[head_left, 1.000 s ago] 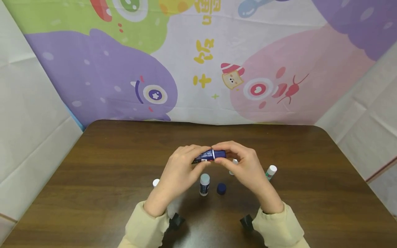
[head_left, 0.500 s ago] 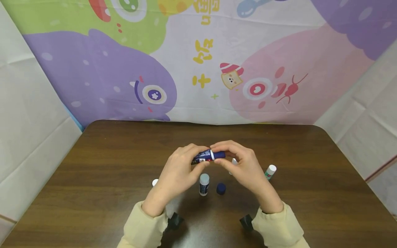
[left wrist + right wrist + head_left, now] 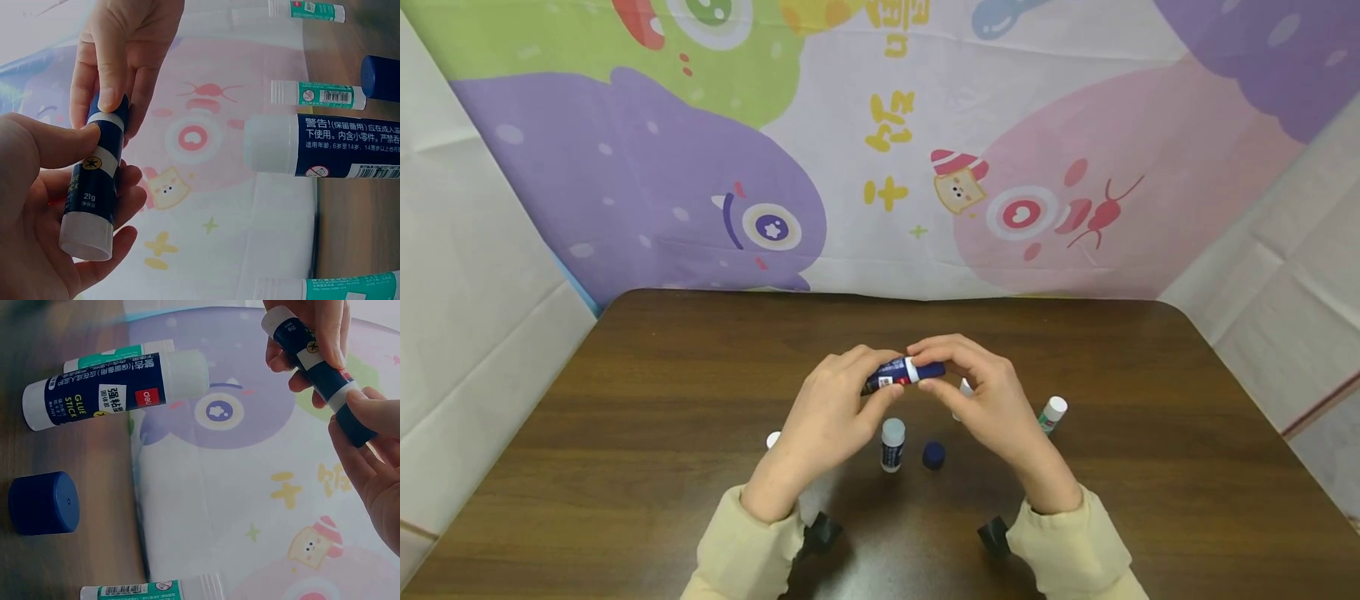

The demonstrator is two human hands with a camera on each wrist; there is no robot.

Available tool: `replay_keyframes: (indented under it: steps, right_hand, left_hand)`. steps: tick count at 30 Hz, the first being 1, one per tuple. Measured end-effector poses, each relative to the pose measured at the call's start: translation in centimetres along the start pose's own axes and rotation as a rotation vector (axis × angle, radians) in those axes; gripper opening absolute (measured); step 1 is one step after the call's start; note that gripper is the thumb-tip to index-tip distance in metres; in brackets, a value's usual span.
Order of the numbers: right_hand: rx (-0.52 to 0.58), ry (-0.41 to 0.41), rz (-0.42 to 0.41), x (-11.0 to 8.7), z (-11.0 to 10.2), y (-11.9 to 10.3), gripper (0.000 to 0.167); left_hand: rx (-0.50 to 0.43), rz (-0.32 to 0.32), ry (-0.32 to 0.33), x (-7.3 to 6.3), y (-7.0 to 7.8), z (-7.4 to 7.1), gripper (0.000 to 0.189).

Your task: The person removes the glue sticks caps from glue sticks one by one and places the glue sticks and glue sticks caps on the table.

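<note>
Above the brown table (image 3: 647,392), the left hand (image 3: 833,408) grips a glue stick (image 3: 891,375) and the right hand (image 3: 992,400) pinches its cap (image 3: 932,371).

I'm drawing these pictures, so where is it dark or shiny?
Head view: brightest, with a dark shadow on the table below the left hand and faint shine near the bottom edge; left wrist: dimmer, but "21g" on the held glue stick reads clearly; right wrist: also dim, with the table dark.
</note>
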State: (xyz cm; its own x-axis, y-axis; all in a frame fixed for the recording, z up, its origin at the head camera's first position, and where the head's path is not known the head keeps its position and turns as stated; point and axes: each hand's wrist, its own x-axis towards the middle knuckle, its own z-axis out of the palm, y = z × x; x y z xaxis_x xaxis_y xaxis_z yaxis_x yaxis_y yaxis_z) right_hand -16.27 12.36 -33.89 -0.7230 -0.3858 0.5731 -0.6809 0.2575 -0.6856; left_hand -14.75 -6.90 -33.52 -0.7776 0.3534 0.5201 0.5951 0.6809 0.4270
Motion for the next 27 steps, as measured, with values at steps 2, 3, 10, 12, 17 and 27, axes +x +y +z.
replay_keyframes:
  steps: [2, 3, 10, 12, 17, 27]
  right_hand:
    - [-0.006, 0.004, -0.006, 0.07, 0.05, 0.00, 0.025]
    - [-0.005, 0.005, -0.009, 0.09, 0.07, 0.00, 0.025]
    - [0.066, 0.002, 0.003, 0.12, 0.25, 0.35, 0.023]
    - [0.098, 0.003, 0.020, 0.11, 0.32, 0.43, 0.023]
    - [0.144, 0.014, 0.041, 0.06, 0.52, 0.46, 0.022]
    - [0.215, 0.041, 0.068, 0.21, 0.93, 0.26, 0.021]
  left_hand:
    - [0.001, -0.002, -0.003, 0.03, -0.02, -0.07, 0.025]
    - [0.001, -0.005, -0.006, 0.04, -0.03, -0.11, 0.025]
    - [0.012, -0.030, -0.026, 0.01, -0.20, -0.41, 0.023]
    - [0.019, -0.027, -0.024, 0.00, -0.27, -0.47, 0.023]
    - [0.021, -0.014, -0.014, 0.01, -0.49, -0.56, 0.024]
    - [0.022, -0.007, 0.043, 0.09, -0.90, -0.87, 0.026]
